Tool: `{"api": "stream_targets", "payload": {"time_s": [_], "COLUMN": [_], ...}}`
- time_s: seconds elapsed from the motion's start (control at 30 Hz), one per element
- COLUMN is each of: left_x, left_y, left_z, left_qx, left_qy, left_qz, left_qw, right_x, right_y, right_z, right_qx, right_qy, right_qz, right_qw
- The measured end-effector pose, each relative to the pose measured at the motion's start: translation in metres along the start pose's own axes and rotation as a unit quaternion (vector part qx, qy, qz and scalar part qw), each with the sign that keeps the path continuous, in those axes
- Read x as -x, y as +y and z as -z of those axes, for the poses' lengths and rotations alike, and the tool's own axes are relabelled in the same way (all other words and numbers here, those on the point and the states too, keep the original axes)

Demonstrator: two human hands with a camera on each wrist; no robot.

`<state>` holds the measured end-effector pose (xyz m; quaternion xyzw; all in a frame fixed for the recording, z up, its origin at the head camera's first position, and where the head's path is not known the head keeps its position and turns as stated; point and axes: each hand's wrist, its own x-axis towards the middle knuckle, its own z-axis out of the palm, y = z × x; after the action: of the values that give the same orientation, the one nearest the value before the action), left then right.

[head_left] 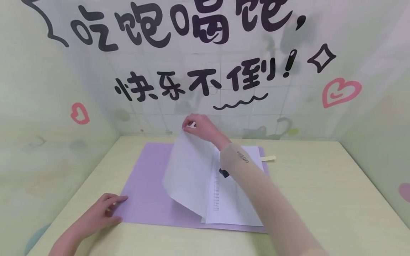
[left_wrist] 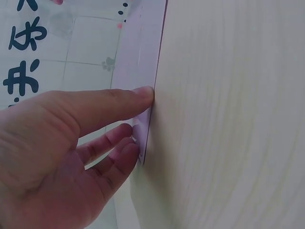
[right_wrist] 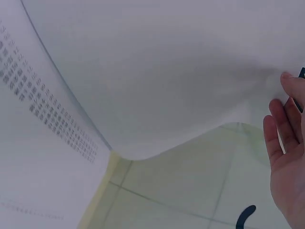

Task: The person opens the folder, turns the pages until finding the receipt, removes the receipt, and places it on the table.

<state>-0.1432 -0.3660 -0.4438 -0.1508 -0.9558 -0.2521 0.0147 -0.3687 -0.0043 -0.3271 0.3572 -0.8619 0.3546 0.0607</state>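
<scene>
An open purple folder point(head_left: 147, 177) lies flat on the table with white printed pages point(head_left: 224, 199) on its right side. My right hand point(head_left: 201, 125) pinches the top edge of a white sheet point(head_left: 189, 167) between thumb and fingertips, holding it raised. In the right wrist view, this sheet point(right_wrist: 167, 86) curves up beside a page with columns of print point(right_wrist: 47, 86). At the folder's near left corner, my left hand point(head_left: 99, 215) rests with thumb and fingers spread. The left wrist view has its thumb point(left_wrist: 140, 95) on the folder's edge and the other fingertips beside the corner.
A cream tab point(head_left: 268, 159) sticks out from the folder's right side. Some small black object point(head_left: 224, 173) shows beside the right sleeve point(head_left: 256, 188), over the pages. Walls with black lettering and pink hearts enclose the light wooden table point(head_left: 320, 199) at the back and sides.
</scene>
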Motion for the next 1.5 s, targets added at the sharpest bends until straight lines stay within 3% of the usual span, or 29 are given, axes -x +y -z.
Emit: {"api": "stream_targets", "payload": {"time_s": [0.1,0.17,0.4,0.67,1.03,1.27,1.5], "left_x": [-0.002,-0.002,-0.003,-0.004,-0.002,-0.001,-0.001], "left_y": [0.0,0.0,0.0,0.001,0.002,0.004,0.008], "left_z": [-0.002,-0.003,-0.001,-0.001,-0.001,-0.001,0.0], "left_qx": [-0.018,-0.026,-0.022,-0.021,-0.014,-0.024,-0.031], "left_qy": [0.024,0.03,0.017,0.022,0.017,0.022,0.015], "left_qz": [-0.041,-0.049,-0.03,-0.044,-0.035,-0.036,-0.031], "left_qw": [0.9987,0.998,0.9992,0.9985,0.9992,0.9988,0.9989], "right_x": [0.0,-0.001,-0.004,0.001,0.013,0.016,0.019], "right_y": [0.003,0.006,0.012,0.012,0.006,0.009,0.012], "right_z": [-0.012,-0.02,-0.045,-0.068,-0.098,-0.107,-0.112], "right_qx": [-0.009,-0.013,-0.02,-0.073,-0.057,0.003,0.039], "right_qy": [0.014,0.023,0.039,-0.025,-0.096,-0.155,-0.186], "right_qz": [-0.012,-0.02,-0.03,-0.047,-0.04,-0.023,-0.032], "right_qw": [0.9998,0.9995,0.9986,0.9959,0.9929,0.9876,0.9813]}}
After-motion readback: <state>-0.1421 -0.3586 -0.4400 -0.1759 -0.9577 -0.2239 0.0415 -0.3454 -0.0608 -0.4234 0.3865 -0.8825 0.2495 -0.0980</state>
